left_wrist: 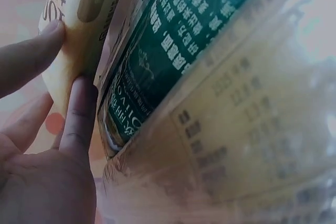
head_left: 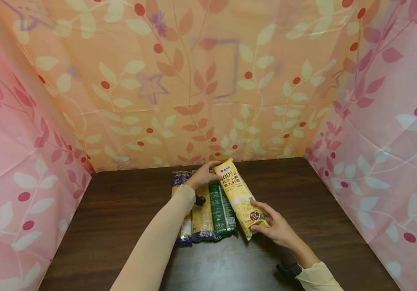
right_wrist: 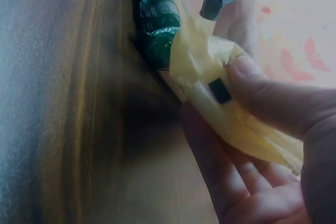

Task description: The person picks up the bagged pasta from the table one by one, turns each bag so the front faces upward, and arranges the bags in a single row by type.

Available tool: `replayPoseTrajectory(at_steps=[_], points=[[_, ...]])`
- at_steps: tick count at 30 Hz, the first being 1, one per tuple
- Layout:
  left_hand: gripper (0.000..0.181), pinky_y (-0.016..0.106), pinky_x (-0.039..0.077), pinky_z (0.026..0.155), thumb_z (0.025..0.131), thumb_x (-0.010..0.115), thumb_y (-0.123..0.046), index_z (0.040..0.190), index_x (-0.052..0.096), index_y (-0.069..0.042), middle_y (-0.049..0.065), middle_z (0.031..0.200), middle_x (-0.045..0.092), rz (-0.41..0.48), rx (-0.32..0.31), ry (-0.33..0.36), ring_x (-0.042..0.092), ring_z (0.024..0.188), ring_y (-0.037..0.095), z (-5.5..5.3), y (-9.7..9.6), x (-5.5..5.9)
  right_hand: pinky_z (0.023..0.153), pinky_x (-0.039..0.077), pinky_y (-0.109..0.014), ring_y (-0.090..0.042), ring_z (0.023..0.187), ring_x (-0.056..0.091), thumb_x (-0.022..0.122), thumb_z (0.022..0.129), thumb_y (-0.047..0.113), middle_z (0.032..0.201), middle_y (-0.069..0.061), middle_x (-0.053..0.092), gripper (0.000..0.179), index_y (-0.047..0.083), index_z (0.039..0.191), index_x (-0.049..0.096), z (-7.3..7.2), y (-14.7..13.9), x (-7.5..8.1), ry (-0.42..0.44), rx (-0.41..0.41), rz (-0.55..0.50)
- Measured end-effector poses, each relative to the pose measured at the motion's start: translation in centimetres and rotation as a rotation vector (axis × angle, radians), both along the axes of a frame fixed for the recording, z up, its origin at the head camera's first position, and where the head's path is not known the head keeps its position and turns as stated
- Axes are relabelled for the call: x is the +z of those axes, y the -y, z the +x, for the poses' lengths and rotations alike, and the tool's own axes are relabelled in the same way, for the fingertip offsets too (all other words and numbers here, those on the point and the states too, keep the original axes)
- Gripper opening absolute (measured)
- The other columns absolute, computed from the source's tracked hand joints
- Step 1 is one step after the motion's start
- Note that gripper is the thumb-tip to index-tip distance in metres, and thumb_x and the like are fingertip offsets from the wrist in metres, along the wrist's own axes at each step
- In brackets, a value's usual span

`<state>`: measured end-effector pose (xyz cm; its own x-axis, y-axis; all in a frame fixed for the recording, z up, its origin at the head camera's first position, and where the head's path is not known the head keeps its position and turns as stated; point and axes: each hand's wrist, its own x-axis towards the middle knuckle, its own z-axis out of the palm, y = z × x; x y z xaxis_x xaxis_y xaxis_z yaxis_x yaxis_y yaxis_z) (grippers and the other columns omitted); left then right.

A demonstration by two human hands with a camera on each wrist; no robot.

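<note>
A yellow spaghetti packet (head_left: 238, 193) with Chinese lettering slants between both hands at the right end of a row of packets. Its far end is pinched by my left hand (head_left: 205, 174); in the left wrist view the thumb (left_wrist: 44, 45) lies on one face and the fingers behind. My right hand (head_left: 276, 227) grips the near end, thumb (right_wrist: 262, 90) on one side and fingers underneath. Close to its left lies a green pasta packet (head_left: 220, 206). Beyond that is a yellow packet with a purple end (head_left: 202, 216), partly hidden by the left wrist, then a purple-and-yellow packet (head_left: 181, 178).
The packets lie on a dark wooden table (head_left: 128, 210). An orange leaf-patterned curtain (head_left: 194, 81) hangs along the back edge, with pink patterned curtains (head_left: 5, 161) at the sides. Dark bands (head_left: 290, 269) sit on both wrists.
</note>
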<state>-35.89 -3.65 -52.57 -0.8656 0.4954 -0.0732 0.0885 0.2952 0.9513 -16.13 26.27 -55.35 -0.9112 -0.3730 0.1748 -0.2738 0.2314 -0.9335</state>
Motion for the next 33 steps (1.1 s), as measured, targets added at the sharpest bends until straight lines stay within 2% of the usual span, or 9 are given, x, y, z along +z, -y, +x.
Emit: replayPoseTrajectory(at_steps=[3, 8, 13, 18, 23, 27, 33], points=[[0.071, 0.050, 0.057, 0.099, 0.104, 0.073, -0.008, 0.166, 0.039, -0.007, 0.024, 0.138, 0.059, 0.019, 0.001, 0.009, 0.063, 0.118, 0.034, 0.0, -0.3, -0.1, 0.086, 0.061, -0.026, -0.014, 0.113, 0.069, 0.086, 0.090, 0.000, 0.154, -0.032, 0.050, 0.082, 0.002, 0.160, 0.044, 0.0, -0.1, -0.2, 0.002, -0.025, 0.016], [0.069, 0.045, 0.057, 0.093, 0.103, 0.075, -0.010, 0.164, 0.042, -0.006, 0.022, 0.133, 0.062, -0.001, 0.033, 0.002, 0.063, 0.114, 0.031, -0.1, -1.0, -0.4, 0.085, 0.061, -0.027, -0.014, 0.111, 0.071, 0.087, 0.090, 0.003, 0.147, -0.031, 0.057, 0.080, 0.005, 0.160, 0.046, 0.1, -0.1, -0.3, 0.040, -0.058, 0.024], [0.069, 0.044, 0.057, 0.094, 0.103, 0.075, -0.013, 0.164, 0.043, -0.006, 0.023, 0.136, 0.062, -0.008, 0.042, -0.008, 0.063, 0.118, 0.033, -0.1, -1.7, -0.7, 0.082, 0.063, -0.029, -0.012, 0.109, 0.072, 0.086, 0.091, 0.002, 0.145, -0.032, 0.058, 0.080, 0.003, 0.160, 0.045, 0.2, 0.2, -0.3, 0.076, -0.058, -0.006], [0.074, 0.047, 0.057, 0.097, 0.103, 0.075, -0.013, 0.166, 0.037, -0.003, 0.023, 0.140, 0.059, 0.011, 0.004, -0.021, 0.062, 0.124, 0.036, -0.2, -2.4, -0.9, 0.081, 0.063, -0.029, -0.011, 0.109, 0.071, 0.085, 0.091, -0.001, 0.149, -0.034, 0.053, 0.081, 0.001, 0.161, 0.043, 0.5, 0.4, -0.3, 0.098, -0.073, -0.045], [0.082, 0.047, 0.058, 0.096, 0.103, 0.076, -0.012, 0.169, 0.028, -0.004, 0.025, 0.138, 0.056, 0.007, -0.035, -0.039, 0.062, 0.122, 0.037, -0.3, -3.2, -0.9, 0.081, 0.063, -0.028, -0.010, 0.110, 0.069, 0.084, 0.092, 0.000, 0.152, -0.034, 0.051, 0.083, 0.002, 0.162, 0.041, 0.6, 0.4, -0.5, 0.110, -0.094, -0.051], [0.084, 0.049, 0.058, 0.096, 0.103, 0.075, -0.011, 0.170, 0.025, -0.006, 0.027, 0.139, 0.054, 0.011, -0.041, -0.020, 0.062, 0.125, 0.040, -0.2, -3.8, -0.7, 0.080, 0.063, -0.028, -0.011, 0.109, 0.070, 0.084, 0.092, 0.000, 0.150, -0.034, 0.053, 0.082, 0.002, 0.162, 0.041, 0.7, 0.4, -0.6, 0.109, -0.108, -0.043], [0.084, 0.051, 0.055, 0.105, 0.103, 0.074, -0.008, 0.170, 0.023, -0.006, 0.028, 0.148, 0.048, 0.003, -0.031, -0.006, 0.057, 0.136, 0.043, -0.1, -4.3, -0.8, 0.080, 0.063, -0.029, -0.013, 0.106, 0.072, 0.085, 0.092, 0.002, 0.145, -0.033, 0.057, 0.082, 0.002, 0.162, 0.042, 0.7, 0.5, -0.8, 0.110, -0.128, -0.025]])
